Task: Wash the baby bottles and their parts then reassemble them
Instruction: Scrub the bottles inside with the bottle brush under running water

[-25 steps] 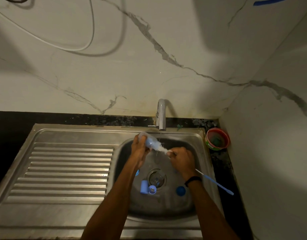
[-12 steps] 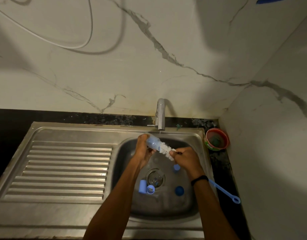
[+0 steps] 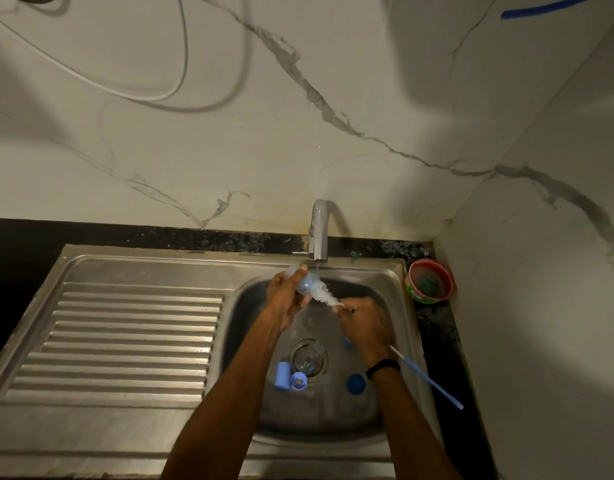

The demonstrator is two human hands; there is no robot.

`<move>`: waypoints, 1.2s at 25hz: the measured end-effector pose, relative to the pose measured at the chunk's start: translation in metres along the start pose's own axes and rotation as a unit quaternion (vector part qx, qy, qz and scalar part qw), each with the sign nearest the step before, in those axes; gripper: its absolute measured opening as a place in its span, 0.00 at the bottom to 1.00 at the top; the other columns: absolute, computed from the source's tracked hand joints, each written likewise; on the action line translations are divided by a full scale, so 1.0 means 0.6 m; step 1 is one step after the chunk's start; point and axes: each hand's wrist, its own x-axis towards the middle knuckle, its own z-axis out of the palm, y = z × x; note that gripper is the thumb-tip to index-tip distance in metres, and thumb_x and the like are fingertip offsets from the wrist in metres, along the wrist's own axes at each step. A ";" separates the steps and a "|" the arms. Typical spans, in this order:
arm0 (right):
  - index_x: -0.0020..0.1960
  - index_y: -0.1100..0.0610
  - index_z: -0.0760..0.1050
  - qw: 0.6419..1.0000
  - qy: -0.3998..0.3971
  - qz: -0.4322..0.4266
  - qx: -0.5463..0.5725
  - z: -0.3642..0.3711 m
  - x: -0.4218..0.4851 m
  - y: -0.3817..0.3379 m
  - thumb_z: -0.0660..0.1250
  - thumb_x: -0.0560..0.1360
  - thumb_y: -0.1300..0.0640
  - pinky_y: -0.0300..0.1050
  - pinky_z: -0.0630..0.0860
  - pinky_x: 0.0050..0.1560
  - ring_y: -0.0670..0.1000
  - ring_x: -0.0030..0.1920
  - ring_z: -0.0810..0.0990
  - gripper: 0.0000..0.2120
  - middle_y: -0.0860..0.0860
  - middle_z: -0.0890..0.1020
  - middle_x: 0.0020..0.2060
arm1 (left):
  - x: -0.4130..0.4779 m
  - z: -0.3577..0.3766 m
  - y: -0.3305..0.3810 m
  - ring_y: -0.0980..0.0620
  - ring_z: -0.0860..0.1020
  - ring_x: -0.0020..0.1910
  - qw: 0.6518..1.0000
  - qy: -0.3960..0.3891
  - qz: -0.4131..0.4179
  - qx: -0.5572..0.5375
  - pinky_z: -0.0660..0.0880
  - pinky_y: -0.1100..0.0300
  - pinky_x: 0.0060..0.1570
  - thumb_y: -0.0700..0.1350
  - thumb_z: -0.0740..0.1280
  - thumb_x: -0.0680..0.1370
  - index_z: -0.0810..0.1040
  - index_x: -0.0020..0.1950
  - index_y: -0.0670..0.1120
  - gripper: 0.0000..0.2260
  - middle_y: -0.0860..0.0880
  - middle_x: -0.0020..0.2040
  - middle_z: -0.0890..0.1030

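Observation:
My left hand (image 3: 284, 301) grips a clear baby bottle (image 3: 307, 282) tilted over the sink basin (image 3: 397, 306), just under the tap (image 3: 318, 233). My right hand (image 3: 362, 322) is closed on a bottle brush (image 3: 426, 377); its white bristles poke out of the bottle's mouth and its blue handle runs back to the right over the sink rim. On the basin floor lie a blue cap (image 3: 282, 375), a blue ring (image 3: 299, 380) and a round blue lid (image 3: 356, 383). Another small blue part (image 3: 347, 342) shows below my right hand.
The drain strainer (image 3: 309, 358) sits mid-basin. A ribbed steel drainboard (image 3: 125, 341) lies to the left. A red bowl (image 3: 430, 281) stands on the dark counter in the right corner by the wall. White cables (image 3: 153, 93) hang on the marble wall.
The brush slid out of the bottle half a second ago and has gone partly back in now; its handle swung with my right hand. The view shifted slightly.

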 end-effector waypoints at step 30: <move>0.47 0.61 0.83 0.986 -0.095 0.035 0.135 -0.031 0.012 0.012 0.69 0.78 0.52 0.56 0.80 0.53 0.60 0.46 0.83 0.12 0.60 0.85 0.42 | -0.016 -0.009 0.019 0.39 0.81 0.59 0.998 -0.042 -0.029 -0.024 0.77 0.44 0.63 0.50 0.67 0.79 0.77 0.65 0.42 0.18 0.37 0.60 0.82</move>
